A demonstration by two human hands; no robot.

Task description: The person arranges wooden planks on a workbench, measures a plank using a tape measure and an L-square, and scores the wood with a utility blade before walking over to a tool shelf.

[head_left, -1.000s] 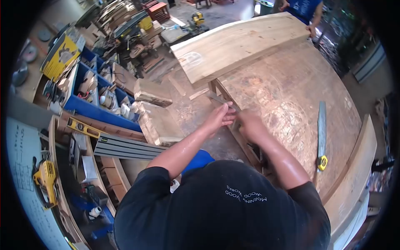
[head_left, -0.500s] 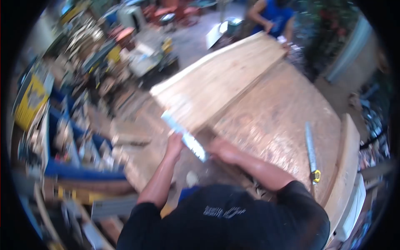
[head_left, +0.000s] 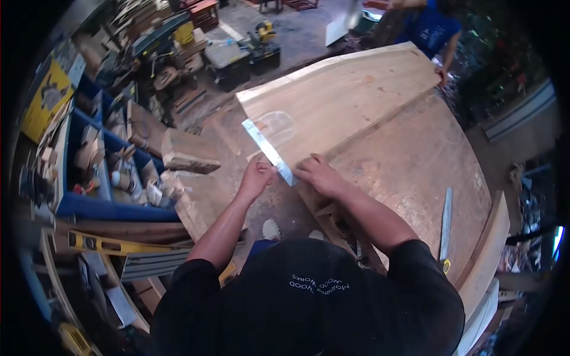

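A long wooden slab (head_left: pixel 350 89) lies over a broad brown worktop (head_left: pixel 415 160). Across the slab's near end rests a shiny metal ruler (head_left: pixel 264 145), its lower tip sticking out past the slab's edge. My left hand (head_left: pixel 258 178) is closed, its fingers pinched beside the ruler's lower part; a thin pale stick seems to show by the fingers, too small to name. My right hand (head_left: pixel 320 175) lies at the slab's corner, its fingers curled against the ruler's lower end. A faint rounded outline shows on the wood next to the ruler.
A person in a blue shirt (head_left: pixel 433 32) has a hand on the slab's far end. A tape measure (head_left: pixel 446 237), its blade out, lies on the worktop at right. At left stand a blue shelf unit (head_left: pixel 119 207) with wood pieces and a yellow spirit level (head_left: pixel 113 242).
The view has steadied and shifted, so the slab sits farther right and higher. The co-worker's one arm now stretches out to the left. My hands stay at the ruler.
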